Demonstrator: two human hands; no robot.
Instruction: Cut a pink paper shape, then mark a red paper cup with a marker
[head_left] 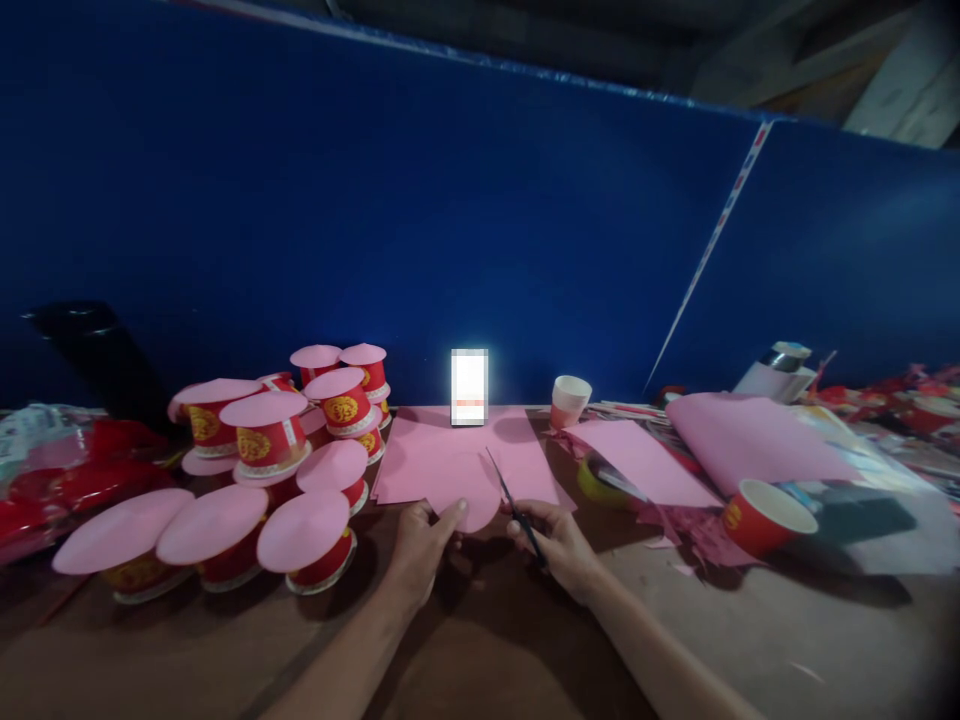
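My left hand (424,545) pinches the lower left edge of a round pink paper disc (469,490), thumb on top. In my right hand (559,545) is a pair of scissors (519,515), its dark handles among my fingers and its blades pointing up and left beside the disc's right edge. Whether the blades touch the paper I cannot tell. Beneath and behind the disc lie pink paper sheets (405,445) on the brown table (480,655).
At left stand several red paper cups (277,445) topped with pink paper cones. A bright phone-like screen (469,385) stands behind the sheets. On the right are a white-and-pink cup (571,400), yellow tape (604,485), pink scraps (712,535) and a red cup (765,520). A blue partition (420,220) rises behind.
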